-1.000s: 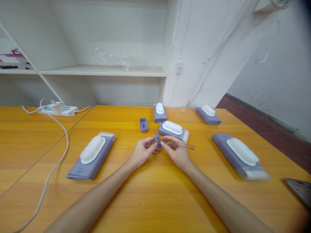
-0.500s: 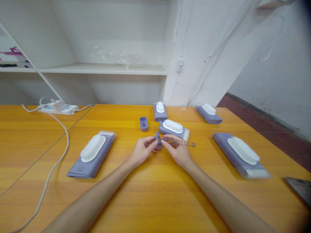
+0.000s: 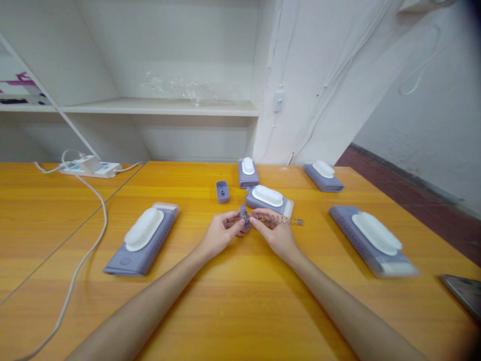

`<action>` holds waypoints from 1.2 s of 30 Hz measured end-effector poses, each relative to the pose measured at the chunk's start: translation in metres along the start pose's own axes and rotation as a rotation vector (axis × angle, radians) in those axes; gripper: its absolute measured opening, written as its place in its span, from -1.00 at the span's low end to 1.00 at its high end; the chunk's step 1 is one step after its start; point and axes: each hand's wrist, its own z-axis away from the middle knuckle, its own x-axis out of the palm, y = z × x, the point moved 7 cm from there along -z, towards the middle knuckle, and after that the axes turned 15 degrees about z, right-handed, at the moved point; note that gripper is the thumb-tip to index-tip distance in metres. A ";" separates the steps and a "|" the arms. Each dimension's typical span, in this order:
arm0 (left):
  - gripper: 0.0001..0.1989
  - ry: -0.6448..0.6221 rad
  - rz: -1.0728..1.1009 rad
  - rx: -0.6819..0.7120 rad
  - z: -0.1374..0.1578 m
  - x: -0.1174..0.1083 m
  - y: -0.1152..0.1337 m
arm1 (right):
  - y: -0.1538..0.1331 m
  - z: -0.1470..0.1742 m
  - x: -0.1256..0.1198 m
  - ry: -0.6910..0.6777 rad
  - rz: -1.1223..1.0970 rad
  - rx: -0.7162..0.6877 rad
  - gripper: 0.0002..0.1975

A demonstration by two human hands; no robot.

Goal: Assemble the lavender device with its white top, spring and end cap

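Observation:
My left hand (image 3: pixel 222 231) pinches a small purple-grey plastic part (image 3: pixel 245 216) between thumb and fingers, above the table's middle. Against its right side my right hand (image 3: pixel 276 231) is closed on a long metal coil spring (image 3: pixel 295 221), whose free end sticks out to the right past my fingers. The spring's left end lies at the plastic part; my fingertips hide how they meet. Just beyond my hands lies a purple-grey case with a white ribbed oval piece (image 3: pixel 268 195) on it. A small open purple-grey cup (image 3: pixel 223 192) stands farther back to the left.
Similar purple-grey cases with white oval pieces lie around: one at the left (image 3: pixel 141 240), one at the right (image 3: pixel 372 240), two at the back. A power strip (image 3: pixel 92 168) with a white cable sits at the far left. A phone-like device (image 3: pixel 464 293) lies at the right edge.
Almost nothing differs. The spring's free end has shifted very slightly; both hands keep their grip in the same place.

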 end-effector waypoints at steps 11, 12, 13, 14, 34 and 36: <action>-0.52 0.024 0.021 -0.008 0.001 -0.004 -0.002 | -0.003 -0.001 -0.001 0.003 0.015 -0.006 -0.70; -0.51 0.028 0.021 -0.010 0.001 -0.004 -0.002 | -0.004 -0.001 -0.001 0.002 0.016 -0.007 -0.71; -0.51 0.030 0.020 -0.011 0.000 -0.004 -0.002 | -0.004 -0.001 -0.001 0.002 0.014 -0.008 -0.71; -0.51 0.030 0.019 -0.012 0.000 -0.004 -0.002 | -0.004 -0.001 -0.001 0.001 0.010 -0.009 -0.72; -0.55 0.023 -0.002 -0.006 0.000 -0.002 -0.001 | -0.005 -0.001 0.000 -0.009 -0.001 -0.019 -0.76; -0.57 0.018 -0.008 -0.003 0.000 -0.001 0.000 | -0.005 -0.001 0.001 -0.015 0.011 -0.031 -0.78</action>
